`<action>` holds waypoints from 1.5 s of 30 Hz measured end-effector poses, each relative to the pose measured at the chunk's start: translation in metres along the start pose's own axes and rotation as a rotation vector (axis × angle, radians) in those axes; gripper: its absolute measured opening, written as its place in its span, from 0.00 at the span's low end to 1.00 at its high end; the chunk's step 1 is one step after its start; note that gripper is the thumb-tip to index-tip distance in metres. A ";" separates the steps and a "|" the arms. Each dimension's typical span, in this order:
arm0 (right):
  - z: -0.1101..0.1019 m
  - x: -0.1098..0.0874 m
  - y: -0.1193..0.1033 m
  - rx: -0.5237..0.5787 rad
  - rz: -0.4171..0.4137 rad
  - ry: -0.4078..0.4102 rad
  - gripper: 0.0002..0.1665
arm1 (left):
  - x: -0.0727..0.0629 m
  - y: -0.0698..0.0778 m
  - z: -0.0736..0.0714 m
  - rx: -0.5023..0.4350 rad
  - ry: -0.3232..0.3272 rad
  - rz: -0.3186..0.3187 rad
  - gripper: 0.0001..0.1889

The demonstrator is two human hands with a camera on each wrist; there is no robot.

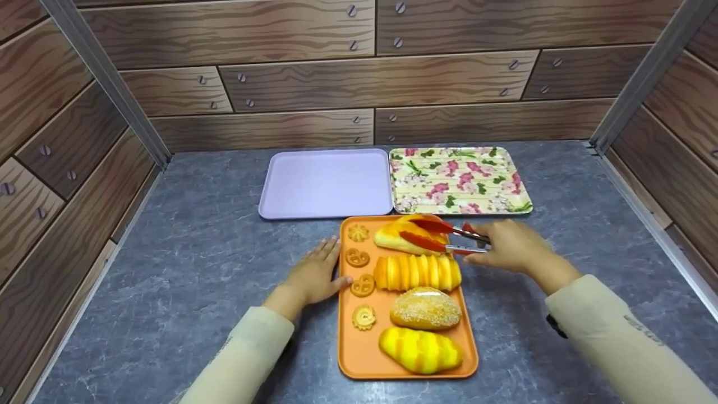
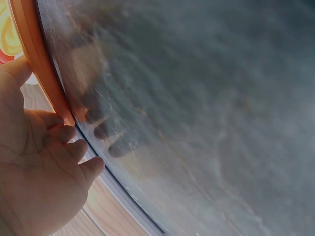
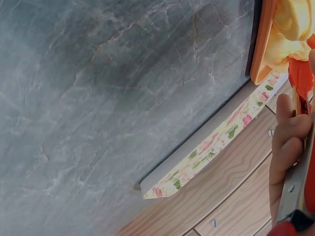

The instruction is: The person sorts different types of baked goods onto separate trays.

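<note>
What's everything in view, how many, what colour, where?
Orange tray: 1, orange, centre
Lilac tray: 1, lilac, back left
Floral tray: 1, multicoloured, back right
Smooth bread: 1, golden, orange tray's far end
Ridged bread: 1, orange, next nearer
Seeded bun: 1, tan, nearer still
Striped bread: 1, yellow, near end
Cookies: 4, brown, orange tray's left side
Tongs: 1, red and silver, over smooth bread
Tabletop: 1, grey, underneath
Walls: 3, brown, back and sides
Posts: 2, grey, back corners
Sleeves: 2, beige, both arms
Left hand: 1, bare, orange tray's edge
Right hand: 1, bare, holding tongs
</note>
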State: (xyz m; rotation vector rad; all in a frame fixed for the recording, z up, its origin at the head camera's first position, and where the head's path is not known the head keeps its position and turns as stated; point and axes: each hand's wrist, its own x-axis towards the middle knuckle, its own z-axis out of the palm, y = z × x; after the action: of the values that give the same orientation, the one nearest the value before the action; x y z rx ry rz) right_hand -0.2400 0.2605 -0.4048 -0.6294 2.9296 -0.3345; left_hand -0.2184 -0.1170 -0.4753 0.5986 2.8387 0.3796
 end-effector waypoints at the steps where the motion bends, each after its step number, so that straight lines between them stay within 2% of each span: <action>1: 0.001 0.000 0.000 0.002 0.001 0.000 0.45 | 0.000 0.000 0.000 -0.001 0.001 0.000 0.43; 7: 0.002 -0.001 0.000 0.009 -0.007 0.003 0.42 | 0.000 -0.001 0.001 -0.009 0.013 0.010 0.43; 13: 0.001 -0.003 0.000 0.035 -0.004 0.000 0.44 | 0.000 -0.001 0.001 -0.005 0.011 0.009 0.43; 20: -0.008 -0.004 0.000 0.065 -0.015 0.084 0.43 | 0.001 -0.002 0.001 -0.004 0.017 0.014 0.43; 27: -0.019 -0.002 0.000 0.127 0.053 0.124 0.50 | 0.001 -0.001 0.000 -0.011 0.018 0.014 0.43; 34: -0.023 0.002 0.008 0.122 0.102 0.181 0.51 | 0.001 0.000 0.001 -0.016 0.004 0.010 0.43; 41: -0.027 0.007 0.018 0.099 0.195 0.185 0.60 | 0.002 -0.001 0.001 -0.031 0.012 0.008 0.43; 45: -0.030 0.012 0.025 0.103 0.259 0.183 0.58 | 0.002 -0.002 0.001 -0.037 0.018 0.013 0.43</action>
State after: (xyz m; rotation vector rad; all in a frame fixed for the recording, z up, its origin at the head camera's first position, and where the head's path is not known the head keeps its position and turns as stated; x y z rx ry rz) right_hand -0.2662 0.2834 -0.3832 -0.2115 3.0908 -0.5341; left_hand -0.2200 -0.1176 -0.4775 0.6093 2.8396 0.4411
